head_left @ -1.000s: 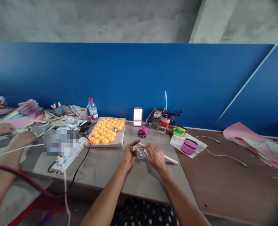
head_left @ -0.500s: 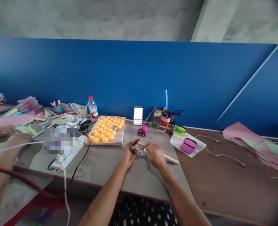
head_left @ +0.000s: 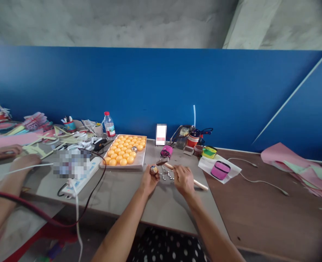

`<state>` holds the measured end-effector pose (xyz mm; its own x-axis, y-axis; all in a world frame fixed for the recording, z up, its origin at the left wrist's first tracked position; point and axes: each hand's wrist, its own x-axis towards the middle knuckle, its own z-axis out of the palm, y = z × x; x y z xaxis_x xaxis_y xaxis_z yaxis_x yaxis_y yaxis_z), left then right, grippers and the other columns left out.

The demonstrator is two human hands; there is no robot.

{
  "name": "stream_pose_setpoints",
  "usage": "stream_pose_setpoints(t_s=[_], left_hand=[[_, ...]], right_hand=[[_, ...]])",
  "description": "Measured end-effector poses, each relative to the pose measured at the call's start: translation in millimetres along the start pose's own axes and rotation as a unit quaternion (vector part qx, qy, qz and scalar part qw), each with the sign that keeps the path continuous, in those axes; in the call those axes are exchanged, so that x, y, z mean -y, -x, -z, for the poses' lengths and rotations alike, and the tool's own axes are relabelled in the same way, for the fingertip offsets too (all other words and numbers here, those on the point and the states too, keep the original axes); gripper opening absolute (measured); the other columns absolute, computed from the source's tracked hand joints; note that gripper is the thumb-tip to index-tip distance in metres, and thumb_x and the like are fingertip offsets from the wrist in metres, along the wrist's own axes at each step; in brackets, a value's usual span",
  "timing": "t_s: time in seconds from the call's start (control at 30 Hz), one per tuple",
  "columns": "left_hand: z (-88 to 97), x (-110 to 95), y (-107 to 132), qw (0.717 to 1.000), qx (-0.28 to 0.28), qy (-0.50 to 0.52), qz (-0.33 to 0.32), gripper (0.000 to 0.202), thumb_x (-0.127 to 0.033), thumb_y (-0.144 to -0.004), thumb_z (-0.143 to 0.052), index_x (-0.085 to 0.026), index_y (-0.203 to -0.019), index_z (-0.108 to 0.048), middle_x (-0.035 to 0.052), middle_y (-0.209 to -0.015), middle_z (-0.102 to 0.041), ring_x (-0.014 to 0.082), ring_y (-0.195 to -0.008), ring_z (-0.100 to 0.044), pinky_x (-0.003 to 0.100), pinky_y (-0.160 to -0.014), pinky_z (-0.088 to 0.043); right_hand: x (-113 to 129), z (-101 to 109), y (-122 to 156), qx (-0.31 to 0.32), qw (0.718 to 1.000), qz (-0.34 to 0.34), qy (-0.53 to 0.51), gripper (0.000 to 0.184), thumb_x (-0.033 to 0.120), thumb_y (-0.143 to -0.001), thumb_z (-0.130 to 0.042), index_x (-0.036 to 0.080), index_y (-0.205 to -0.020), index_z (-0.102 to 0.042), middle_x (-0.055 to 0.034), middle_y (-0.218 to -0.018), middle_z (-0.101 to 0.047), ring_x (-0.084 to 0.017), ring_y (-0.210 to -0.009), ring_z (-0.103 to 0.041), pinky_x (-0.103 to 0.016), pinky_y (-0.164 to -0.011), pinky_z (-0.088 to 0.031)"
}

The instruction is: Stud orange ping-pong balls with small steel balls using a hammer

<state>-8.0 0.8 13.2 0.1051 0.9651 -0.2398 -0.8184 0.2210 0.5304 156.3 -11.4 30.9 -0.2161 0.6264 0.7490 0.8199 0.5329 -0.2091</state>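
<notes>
My left hand (head_left: 149, 183) is closed around a small brownish ball (head_left: 153, 170) with shiny metallic spots on its top. My right hand (head_left: 185, 179) grips the pale wooden handle of a hammer (head_left: 201, 185). Its dark head points left, a little up and to the right of the ball and apart from it. Several small silvery beads (head_left: 164, 178) lie on the grey tabletop between the hands. Behind them is a rolled magenta pouch (head_left: 166, 151).
A white tray (head_left: 143, 160) of orange balls, one silvery ball among them, stands left of my hands. Further left are a power strip (head_left: 79, 183), cables and a co-worker's arms (head_left: 27, 167). A bottle (head_left: 109, 126), a magenta case (head_left: 220, 170) and pink paper (head_left: 283, 158) surround the workspace.
The hammer head has moved up and right, off the ball, as my right hand shifted slightly right. More of the ball's top now shows in my left hand.
</notes>
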Motion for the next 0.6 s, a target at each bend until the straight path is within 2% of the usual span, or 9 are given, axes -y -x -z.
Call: stream_pose_setpoints(t_s=[0.07,0.2,0.33,0.5,0.6], left_hand=[[0.8,-1.7,0.4,1.000,0.002,0.009,0.003,0.023,-0.037,-0.080,-0.055,-0.014,-0.076,-0.054,0.0019,-0.059,-0.056,0.0075,-0.044,-0.046,0.019,-0.044,-0.037],[0.6,-4.3,1.4,1.000,0.008,0.001,0.005,0.020,-0.032,-0.078,-0.056,-0.014,-0.071,-0.053,0.0010,-0.058,-0.054,0.0073,-0.043,-0.044,0.019,-0.042,-0.034],[-1.3,-3.4,1.7,0.999,0.023,-0.005,-0.035,0.018,-0.031,-0.077,-0.058,-0.014,-0.077,-0.055,-0.0008,-0.059,-0.053,0.0067,-0.045,-0.046,0.018,-0.044,-0.035],[-1.8,-0.5,0.7,0.999,-0.013,-0.009,-0.035,0.019,-0.033,-0.078,-0.058,-0.015,-0.077,-0.055,-0.0023,-0.054,-0.050,0.0058,-0.042,-0.043,0.017,-0.042,-0.034],[-1.0,0.0,0.2,0.999,-0.007,-0.018,-0.034,0.019,-0.033,-0.078,-0.059,-0.014,-0.077,-0.056,-0.0013,-0.057,-0.053,0.0053,-0.043,-0.043,0.017,-0.042,-0.034]], right_hand=[[-0.8,-0.2,0.2,-0.003,1.000,-0.004,-0.001,0.019,0.017,-0.089,-0.039,0.016,-0.089,-0.058,-0.0061,-0.080,-0.064,-0.016,-0.076,-0.056,-0.029,-0.070,-0.034],[-1.6,-1.7,1.0,0.043,0.999,0.022,-0.012,0.018,0.017,-0.088,-0.041,0.017,-0.083,-0.059,-0.0036,-0.073,-0.062,-0.015,-0.069,-0.055,-0.028,-0.070,-0.034],[-0.4,0.5,-0.1,-0.008,1.000,-0.012,-0.015,0.019,0.017,-0.089,-0.039,0.016,-0.089,-0.058,-0.0061,-0.081,-0.064,-0.016,-0.077,-0.057,-0.029,-0.073,-0.035],[0.7,1.1,-1.1,0.038,0.999,0.020,-0.027,0.019,0.018,-0.088,-0.041,0.017,-0.086,-0.059,-0.0047,-0.076,-0.065,-0.015,-0.073,-0.057,-0.028,-0.071,-0.035],[1.3,3.2,-1.8,0.003,1.000,0.004,-0.023,0.019,0.018,-0.088,-0.040,0.016,-0.087,-0.059,-0.0053,-0.078,-0.065,-0.015,-0.074,-0.057,-0.028,-0.072,-0.034]])
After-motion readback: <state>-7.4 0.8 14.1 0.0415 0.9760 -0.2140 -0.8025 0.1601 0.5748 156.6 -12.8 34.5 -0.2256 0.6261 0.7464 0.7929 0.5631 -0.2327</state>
